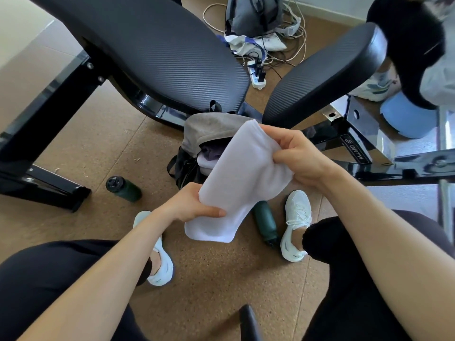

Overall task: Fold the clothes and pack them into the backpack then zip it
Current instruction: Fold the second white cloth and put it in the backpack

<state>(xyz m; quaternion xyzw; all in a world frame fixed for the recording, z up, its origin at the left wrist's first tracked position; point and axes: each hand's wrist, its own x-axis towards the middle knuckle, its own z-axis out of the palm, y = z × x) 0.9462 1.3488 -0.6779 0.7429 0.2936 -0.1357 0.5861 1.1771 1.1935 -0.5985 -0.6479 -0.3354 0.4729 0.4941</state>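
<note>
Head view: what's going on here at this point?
A seated person holds a folded white cloth in both hands, the left hand gripping its lower edge, the right hand its upper side. It hangs above an open grey backpack on the floor, which already holds some clothes and is not zipped.

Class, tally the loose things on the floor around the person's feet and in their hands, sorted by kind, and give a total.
Dark green drink bottles: 2
White lace-up trainers on the person's feet: 2
Open grey fabric backpack: 1
White folded cloth, held by left hand and right hand: 1
Total: 6
</note>
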